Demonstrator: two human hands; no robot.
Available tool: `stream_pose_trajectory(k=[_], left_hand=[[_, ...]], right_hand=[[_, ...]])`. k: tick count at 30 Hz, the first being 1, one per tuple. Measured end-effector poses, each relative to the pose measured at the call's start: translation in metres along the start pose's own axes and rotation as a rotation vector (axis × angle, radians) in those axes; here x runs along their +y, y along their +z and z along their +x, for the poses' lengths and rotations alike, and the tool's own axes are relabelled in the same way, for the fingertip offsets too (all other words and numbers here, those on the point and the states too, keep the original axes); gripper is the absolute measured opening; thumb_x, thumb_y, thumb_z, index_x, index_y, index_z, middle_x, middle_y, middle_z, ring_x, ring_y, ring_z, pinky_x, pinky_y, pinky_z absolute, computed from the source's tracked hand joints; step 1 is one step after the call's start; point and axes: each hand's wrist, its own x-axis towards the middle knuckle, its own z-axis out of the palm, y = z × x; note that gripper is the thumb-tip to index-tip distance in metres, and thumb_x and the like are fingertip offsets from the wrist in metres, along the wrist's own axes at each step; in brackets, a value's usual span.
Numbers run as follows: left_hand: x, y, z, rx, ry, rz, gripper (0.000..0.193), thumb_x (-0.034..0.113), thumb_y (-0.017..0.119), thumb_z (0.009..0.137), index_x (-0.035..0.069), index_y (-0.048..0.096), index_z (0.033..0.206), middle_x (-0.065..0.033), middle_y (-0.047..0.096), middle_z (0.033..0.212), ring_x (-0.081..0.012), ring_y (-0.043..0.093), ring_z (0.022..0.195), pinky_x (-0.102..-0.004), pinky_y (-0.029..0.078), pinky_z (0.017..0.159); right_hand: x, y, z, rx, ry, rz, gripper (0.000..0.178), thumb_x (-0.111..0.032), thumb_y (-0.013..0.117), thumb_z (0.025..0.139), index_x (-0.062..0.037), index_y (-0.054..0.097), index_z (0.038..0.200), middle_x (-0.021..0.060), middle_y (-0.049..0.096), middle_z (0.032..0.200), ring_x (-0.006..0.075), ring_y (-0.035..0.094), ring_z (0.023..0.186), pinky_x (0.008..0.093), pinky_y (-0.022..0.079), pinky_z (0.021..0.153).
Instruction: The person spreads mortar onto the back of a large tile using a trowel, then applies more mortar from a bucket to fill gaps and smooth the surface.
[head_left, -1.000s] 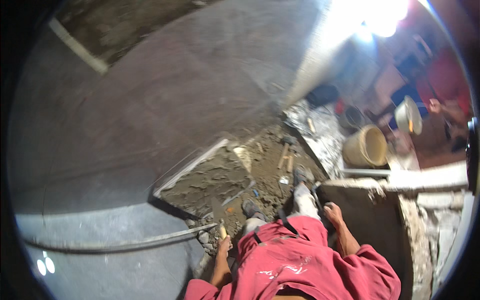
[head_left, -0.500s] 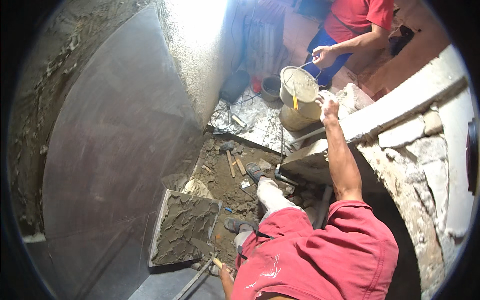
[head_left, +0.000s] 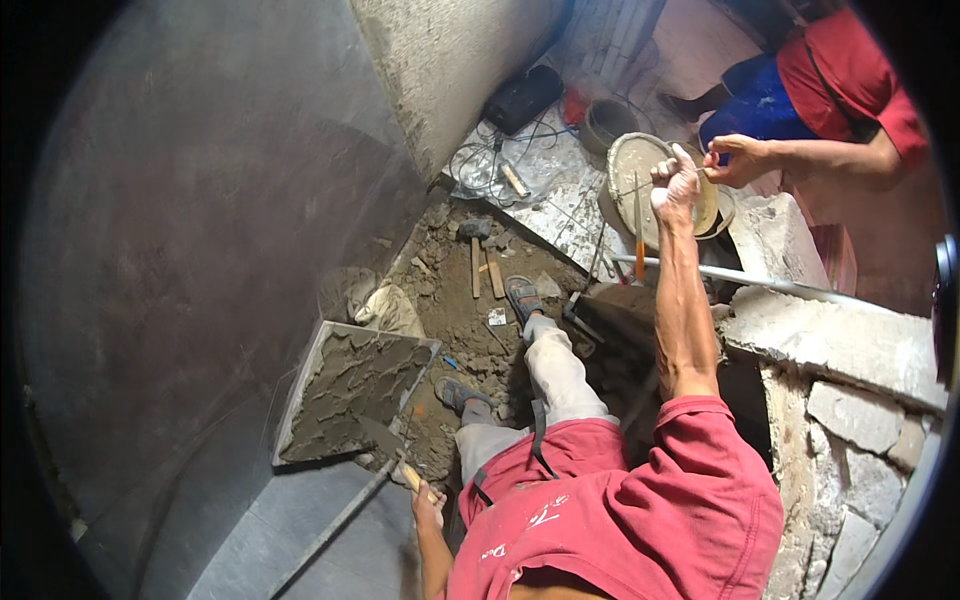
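Observation:
My left hand (head_left: pixel 430 505) is closed around the yellow handle of a trowel (head_left: pixel 411 476), whose blade lies by the lower right corner of a square tile. Grey mortar (head_left: pixel 350 392) in rough ridges covers that tile. Farther off, my right arm reaches forward, and my right hand (head_left: pixel 677 187) has its fingers curled on the wire handle of a bucket (head_left: pixel 622 190). The bucket holds pale grey mix, and an orange-handled tool (head_left: pixel 640 255) sticks out of it. Another person's hand (head_left: pixel 737 160) grips the same wire handle, just right of mine.
A hammer (head_left: pixel 474 230) and wooden handles lie on rubble near my feet. Large dark slabs (head_left: pixel 220 220) curve along the left. A long metal bar (head_left: pixel 335 535) runs below the tile. Broken masonry (head_left: pixel 855 415) and a pipe (head_left: pixel 790 288) stand right. A black case (head_left: pixel 524 100) and cables lie behind.
My right hand has moved from beside the bucket to its handle. The bucket has shifted right and nearer in view, and the other person leans in lower. My left hand still holds the trowel.

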Motion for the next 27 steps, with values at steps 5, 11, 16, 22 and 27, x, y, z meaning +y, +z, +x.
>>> stream_pose_trajectory(k=[5, 11, 16, 22, 27], left_hand=[[-0.004, -0.004, -0.005, -0.029, -0.04, 0.093, 0.024, 0.031, 0.058, 0.089, 0.014, 0.049, 0.102, 0.0005, 0.051, 0.077, -0.0139, 0.053, 0.066, -0.0341, 0.048, 0.065], [-0.004, 0.002, 0.006, 0.002, -0.057, 0.162, 0.028, 0.033, 0.058, 0.089, 0.012, 0.048, 0.104, -0.0028, 0.051, 0.082, -0.0149, 0.052, 0.067, -0.0344, 0.048, 0.066], [-0.021, -0.007, 0.005, 0.055, -0.066, 0.115, 0.028, 0.033, 0.06, 0.088, 0.012, 0.05, 0.103, -0.002, 0.053, 0.078, -0.0135, 0.054, 0.063, -0.0328, 0.05, 0.062], [-0.049, -0.002, -0.006, 0.076, -0.114, 0.055, 0.026, 0.031, 0.061, 0.088, 0.012, 0.049, 0.101, -0.0009, 0.052, 0.077, -0.0128, 0.053, 0.063, -0.0307, 0.049, 0.061], [-0.097, -0.006, -0.005, 0.111, -0.14, -0.009, 0.028, 0.031, 0.062, 0.087, 0.01, 0.049, 0.099, -0.0008, 0.052, 0.077, -0.0124, 0.054, 0.065, -0.0294, 0.049, 0.061]], right_hand=[[-0.003, 0.02, -0.044, -0.249, 0.173, 0.016, 0.036, -0.018, 0.062, 0.085, -0.0176, 0.037, 0.058, -0.0063, 0.024, 0.051, 0.0093, 0.022, 0.046, 0.0272, 0.021, 0.049], [0.009, 0.018, -0.097, -0.36, 0.266, -0.021, 0.027, -0.014, 0.052, 0.088, -0.0155, 0.039, 0.064, -0.0059, 0.025, 0.051, 0.0081, 0.022, 0.043, 0.0255, 0.023, 0.046], [0.074, 0.001, -0.133, -0.454, 0.444, -0.189, 0.025, -0.011, 0.055, 0.081, -0.0139, 0.037, 0.063, -0.0037, 0.03, 0.052, 0.0092, 0.027, 0.043, 0.0265, 0.024, 0.043], [0.204, -0.06, -0.146, -0.609, 0.398, -0.819, 0.019, -0.012, 0.055, 0.079, -0.0121, 0.043, 0.063, -0.0036, 0.038, 0.055, 0.008, 0.034, 0.045, 0.026, 0.027, 0.043], [0.3, -0.073, -0.185, -0.731, 0.815, -0.615, 0.027, -0.013, 0.055, 0.078, -0.0146, 0.037, 0.058, -0.0063, 0.036, 0.056, 0.0043, 0.031, 0.05, 0.0245, 0.025, 0.045]])
